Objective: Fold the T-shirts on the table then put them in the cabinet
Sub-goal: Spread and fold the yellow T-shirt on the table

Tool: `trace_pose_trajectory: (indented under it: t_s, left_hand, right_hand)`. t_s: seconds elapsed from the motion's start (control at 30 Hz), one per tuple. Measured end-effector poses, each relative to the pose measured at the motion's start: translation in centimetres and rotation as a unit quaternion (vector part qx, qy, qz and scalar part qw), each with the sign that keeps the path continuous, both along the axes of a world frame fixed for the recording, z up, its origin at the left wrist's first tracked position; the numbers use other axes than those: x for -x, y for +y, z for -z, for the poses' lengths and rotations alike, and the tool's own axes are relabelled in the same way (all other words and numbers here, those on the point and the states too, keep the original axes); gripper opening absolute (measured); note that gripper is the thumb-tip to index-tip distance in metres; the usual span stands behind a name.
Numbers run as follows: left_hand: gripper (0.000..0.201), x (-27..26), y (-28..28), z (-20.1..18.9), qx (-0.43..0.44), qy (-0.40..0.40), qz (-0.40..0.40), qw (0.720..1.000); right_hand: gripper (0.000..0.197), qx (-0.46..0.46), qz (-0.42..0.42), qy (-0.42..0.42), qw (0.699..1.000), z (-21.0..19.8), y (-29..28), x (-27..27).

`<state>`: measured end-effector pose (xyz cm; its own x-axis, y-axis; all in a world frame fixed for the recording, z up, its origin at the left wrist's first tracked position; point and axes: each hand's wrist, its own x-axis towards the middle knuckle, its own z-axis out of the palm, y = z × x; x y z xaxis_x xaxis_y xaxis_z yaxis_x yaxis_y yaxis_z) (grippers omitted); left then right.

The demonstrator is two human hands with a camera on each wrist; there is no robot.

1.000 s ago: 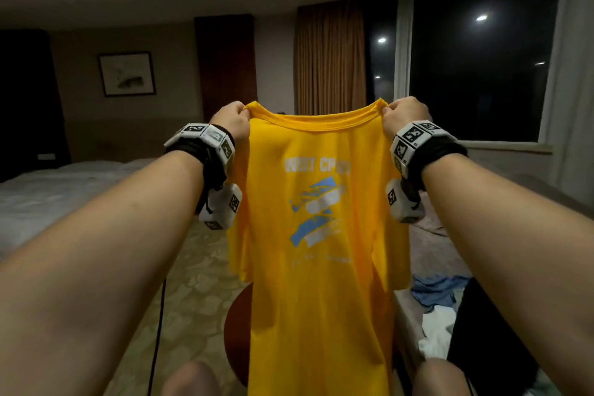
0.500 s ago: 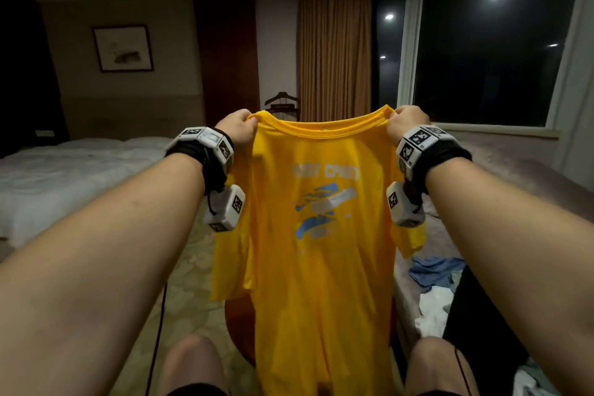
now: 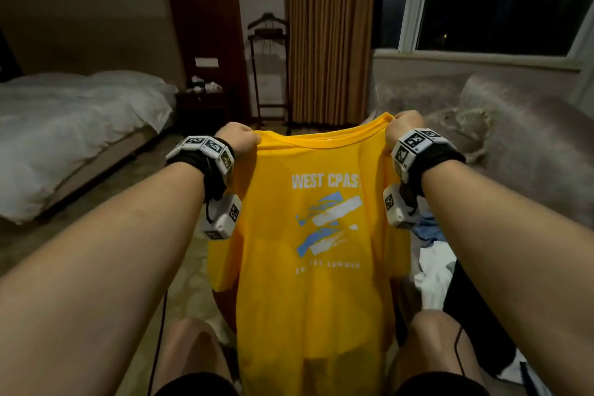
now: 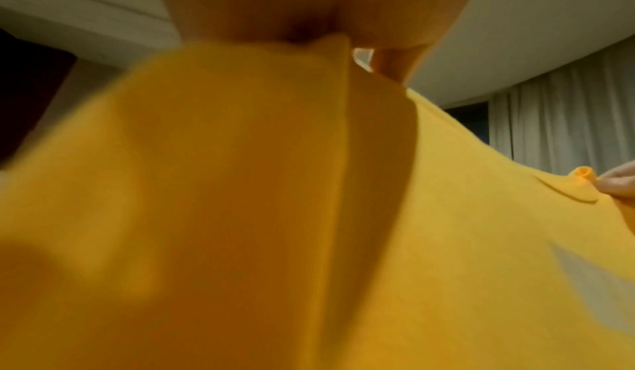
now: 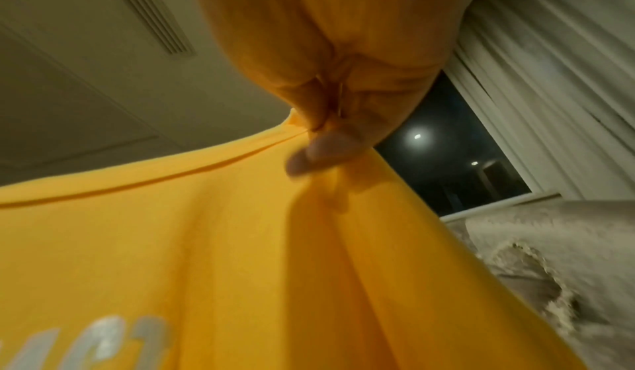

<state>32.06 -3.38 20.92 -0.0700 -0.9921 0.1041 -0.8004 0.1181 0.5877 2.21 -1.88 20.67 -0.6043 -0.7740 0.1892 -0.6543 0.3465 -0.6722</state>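
Holding the yellow T-shirt (image 3: 308,267) aloft by its two shoulders, the person lets the cloth hang free so that gravity draws it flat and the printed front faces the head camera. Head view: the left hand (image 3: 239,141) and the right hand (image 3: 403,127) are each closed in a fist on the shirt at either end of the neckline, level with one another and spread apart, which keeps the collar taut between them. The body of the shirt drops between the person's knees; both short sleeves hang slack below the wrists. More clothes (image 3: 430,254), blue and white, lie in a heap low on the right, beside a grey sofa (image 3: 514,145); a white bed (image 3: 64,125) stands at left. No worktop and no cabinet can be identified with certainty here.

Left wrist view: the left hand (image 4: 309,9) appears from below, its fingers curled round a gathered fold of the yellow T-shirt (image 4: 240,213). The grip bunches the cloth into one deep vertical pleat. At the far right edge the fingertips of the right hand (image 4: 618,185) pinch the opposite shoulder.

Right wrist view: the right hand (image 5: 343,77) is wrapped partly in cloth, thumb and fingers pinching the yellow T-shirt (image 5: 172,240) just beside the collar seam. The picture is blurred. Judging from this hold, the shirt is being squared up before it is laid down for folding.
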Motion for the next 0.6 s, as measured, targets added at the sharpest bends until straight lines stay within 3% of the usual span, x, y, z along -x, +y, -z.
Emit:
trace_pose_trajectory:
  t_s: [0.13, 0.3, 0.43, 0.6]
  left_hand:
    - [0.044, 0.7, -5.7, 6.2, -0.025, -0.062, 0.001, 0.998]
    - [0.031, 0.8, -11.5, 13.2, -0.078, -0.034, -0.02, 0.996]
    - [0.032, 1.5, -15.4, 17.4, -0.139, -0.013, -0.028, 0.99]
    - [0.042, 2.4, -18.9, 22.2, -0.19, -0.056, -0.032, 0.98]
  right_hand:
    - [0.029, -0.072, -0.013, 0.028, 0.997, 6.0, -5.0, 0.6]
    - [0.029, -0.123, -0.032, 0.009, 0.992, 13.4, -10.8, 0.8]
    - [0.029, -0.151, -0.029, 0.003, 0.988, 18.3, -14.3, 1.0]
    - [0.028, -0.203, -0.029, -0.019, 0.979, 23.7, -17.5, 1.0]
